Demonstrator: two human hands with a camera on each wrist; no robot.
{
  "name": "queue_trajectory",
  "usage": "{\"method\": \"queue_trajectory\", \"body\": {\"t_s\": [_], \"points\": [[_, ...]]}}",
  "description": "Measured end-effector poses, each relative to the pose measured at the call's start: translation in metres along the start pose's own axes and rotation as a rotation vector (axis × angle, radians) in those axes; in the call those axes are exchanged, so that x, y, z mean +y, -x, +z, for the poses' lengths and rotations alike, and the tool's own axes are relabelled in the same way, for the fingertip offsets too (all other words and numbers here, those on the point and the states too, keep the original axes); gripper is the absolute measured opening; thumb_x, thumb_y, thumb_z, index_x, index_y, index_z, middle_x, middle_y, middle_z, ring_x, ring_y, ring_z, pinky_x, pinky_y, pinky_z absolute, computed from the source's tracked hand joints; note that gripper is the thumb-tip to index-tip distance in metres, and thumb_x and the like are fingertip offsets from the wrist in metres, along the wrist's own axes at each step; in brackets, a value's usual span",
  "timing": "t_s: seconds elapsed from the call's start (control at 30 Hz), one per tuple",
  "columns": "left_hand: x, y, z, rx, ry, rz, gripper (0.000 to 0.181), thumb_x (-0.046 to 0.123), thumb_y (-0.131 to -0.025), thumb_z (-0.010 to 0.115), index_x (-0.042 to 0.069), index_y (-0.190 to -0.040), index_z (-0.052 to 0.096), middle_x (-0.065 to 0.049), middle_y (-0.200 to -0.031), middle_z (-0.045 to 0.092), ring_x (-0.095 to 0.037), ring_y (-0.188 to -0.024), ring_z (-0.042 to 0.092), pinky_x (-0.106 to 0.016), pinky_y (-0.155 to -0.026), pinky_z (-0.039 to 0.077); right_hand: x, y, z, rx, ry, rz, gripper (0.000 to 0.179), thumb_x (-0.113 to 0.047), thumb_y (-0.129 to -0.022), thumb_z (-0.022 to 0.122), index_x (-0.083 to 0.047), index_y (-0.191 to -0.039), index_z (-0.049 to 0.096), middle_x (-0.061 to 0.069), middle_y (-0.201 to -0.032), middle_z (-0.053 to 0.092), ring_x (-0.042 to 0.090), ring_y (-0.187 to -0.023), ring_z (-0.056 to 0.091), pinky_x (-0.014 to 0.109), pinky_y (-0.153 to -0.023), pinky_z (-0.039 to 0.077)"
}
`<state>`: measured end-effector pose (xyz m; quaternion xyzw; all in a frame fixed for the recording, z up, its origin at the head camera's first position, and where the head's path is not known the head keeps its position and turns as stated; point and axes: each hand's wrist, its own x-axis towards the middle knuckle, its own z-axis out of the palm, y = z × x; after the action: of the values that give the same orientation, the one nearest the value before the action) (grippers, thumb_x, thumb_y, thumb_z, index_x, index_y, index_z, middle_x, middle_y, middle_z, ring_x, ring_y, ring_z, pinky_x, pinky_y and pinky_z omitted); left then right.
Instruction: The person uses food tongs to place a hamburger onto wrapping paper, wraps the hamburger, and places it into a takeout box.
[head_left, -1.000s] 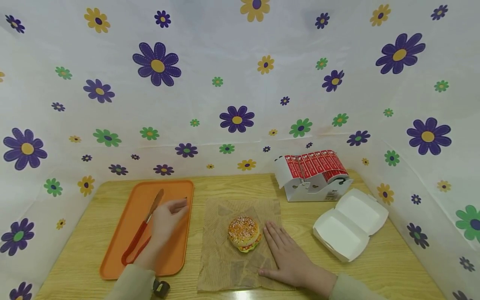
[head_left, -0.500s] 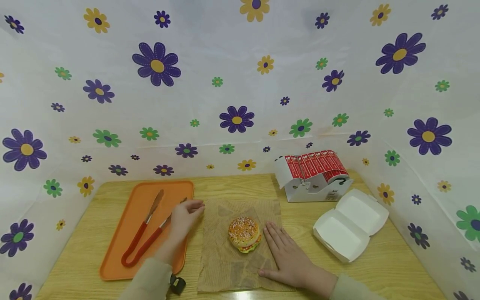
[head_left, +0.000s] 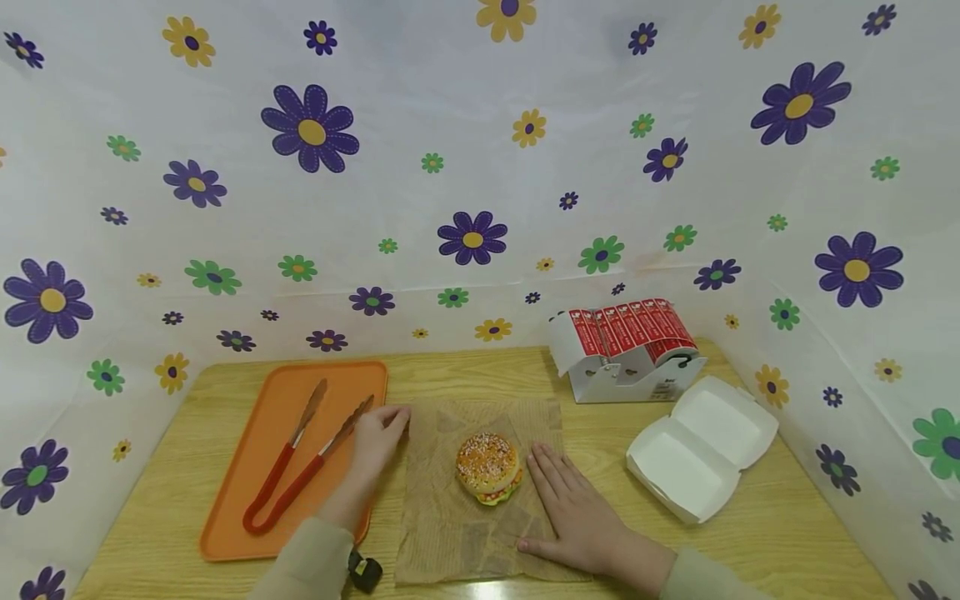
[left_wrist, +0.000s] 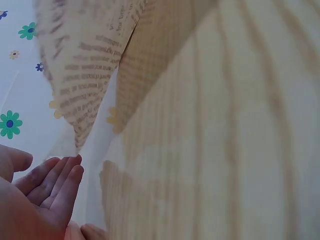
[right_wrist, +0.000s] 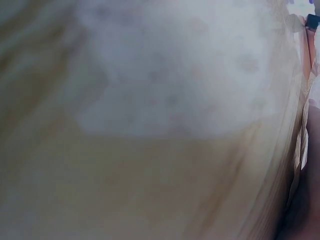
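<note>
My left hand (head_left: 377, 437) is at the upper left corner of a brown newsprint-patterned paper sheet (head_left: 435, 533). In the left wrist view, the fingertips (left_wrist: 76, 172) are right at the sheet's pointed corner (left_wrist: 85, 115), with the thumb apart from them. My right hand (head_left: 577, 517) lies flat with fingers spread on the sheet's right side. A toy-like hamburger (head_left: 487, 467) with a sesame-topped bun sits on the middle of the sheet, between both hands. The right wrist view shows mostly blurred table, with the paper edge (right_wrist: 298, 145) at far right.
Red-handled tongs (head_left: 288, 475) lie spread on an orange tray (head_left: 232, 508) at the left. On the right, a white clamshell box (head_left: 693, 467) stands open. Behind it is a white carton (head_left: 622, 383) of red-labelled packets (head_left: 637, 329). A flower-patterned sheet surrounds the table.
My left hand has moved right, from over the tongs and tray to the paper's upper left corner, with thumb and fingers drawing closer together. The right hand has stayed still.
</note>
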<state>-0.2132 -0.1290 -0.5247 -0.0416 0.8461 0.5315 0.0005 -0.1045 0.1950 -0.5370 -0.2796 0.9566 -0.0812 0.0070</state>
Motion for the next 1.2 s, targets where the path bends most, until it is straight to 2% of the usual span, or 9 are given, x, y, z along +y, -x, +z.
{"method": "queue_trajectory", "body": {"t_s": [0.13,0.37,0.6,0.8,0.9,0.97,1.1,1.2], "points": [[0.001,0.002,0.002,-0.021,-0.005,0.010,0.034,0.019,-0.108,0.061,-0.008,-0.126,0.073,-0.026,-0.126,0.075,-0.043,-0.123,0.069,-0.055,-0.103,0.059,0.001,0.000,0.001,-0.006,0.000,-0.001,0.110,-0.080,-0.096,0.049,0.003,-0.165,0.029,0.023,-0.175,0.025,0.038,-0.163,0.027,0.054,-0.130,0.032],[-0.004,0.000,0.014,-0.011,-0.038,0.079,0.028,0.012,-0.104,0.066,-0.010,-0.120,0.075,-0.028,-0.119,0.077,-0.042,-0.113,0.073,-0.050,-0.095,0.063,0.002,0.000,0.003,0.012,0.016,-0.009,0.111,-0.082,-0.096,0.048,0.003,-0.165,0.030,0.023,-0.174,0.026,0.038,-0.162,0.028,0.054,-0.130,0.033],[0.010,0.008,0.019,-0.017,-0.027,0.119,0.028,0.013,-0.106,0.064,-0.008,-0.119,0.077,-0.025,-0.117,0.078,-0.038,-0.108,0.075,-0.046,-0.089,0.066,0.002,-0.001,0.003,0.012,0.016,-0.012,0.110,-0.080,-0.096,0.050,0.004,-0.165,0.030,0.024,-0.174,0.027,0.039,-0.162,0.028,0.054,-0.130,0.032],[0.024,0.020,0.020,-0.002,-0.034,0.219,0.023,0.007,-0.104,0.065,-0.008,-0.115,0.078,-0.025,-0.110,0.080,-0.033,-0.097,0.077,-0.031,-0.074,0.065,0.001,0.000,0.001,0.004,0.021,-0.013,0.110,-0.080,-0.096,0.050,0.005,-0.164,0.031,0.025,-0.173,0.028,0.039,-0.161,0.030,0.053,-0.130,0.033],[0.030,0.027,0.021,-0.004,-0.025,0.266,0.020,0.004,-0.103,0.065,-0.008,-0.113,0.079,-0.024,-0.109,0.080,-0.026,-0.090,0.077,-0.020,-0.069,0.061,0.000,-0.001,0.000,0.004,0.022,-0.014,0.110,-0.080,-0.096,0.050,0.005,-0.164,0.031,0.025,-0.173,0.028,0.039,-0.161,0.030,0.053,-0.130,0.033],[0.035,0.032,0.022,-0.017,-0.010,0.292,0.019,0.002,-0.103,0.065,-0.008,-0.112,0.079,-0.024,-0.103,0.080,-0.020,-0.078,0.072,-0.017,-0.063,0.056,0.000,-0.001,0.000,0.003,0.018,-0.015,0.110,-0.080,-0.096,0.051,0.005,-0.164,0.031,0.025,-0.173,0.028,0.039,-0.161,0.030,0.054,-0.130,0.033],[0.044,0.044,0.024,-0.036,-0.022,0.355,0.017,0.002,-0.102,0.067,-0.007,-0.109,0.080,-0.021,-0.095,0.080,-0.011,-0.071,0.063,-0.018,-0.059,0.053,0.001,0.000,0.000,0.009,0.016,-0.016,0.110,-0.080,-0.096,0.050,0.004,-0.164,0.030,0.024,-0.173,0.028,0.039,-0.161,0.030,0.054,-0.130,0.033],[0.050,0.052,0.027,-0.028,-0.080,0.421,0.016,0.003,-0.101,0.068,-0.005,-0.107,0.081,-0.018,-0.097,0.082,-0.015,-0.077,0.072,-0.022,-0.065,0.060,0.001,0.000,0.001,0.022,0.016,-0.014,0.110,-0.081,-0.096,0.049,0.003,-0.165,0.031,0.023,-0.174,0.028,0.038,-0.161,0.030,0.055,-0.128,0.035]]}}
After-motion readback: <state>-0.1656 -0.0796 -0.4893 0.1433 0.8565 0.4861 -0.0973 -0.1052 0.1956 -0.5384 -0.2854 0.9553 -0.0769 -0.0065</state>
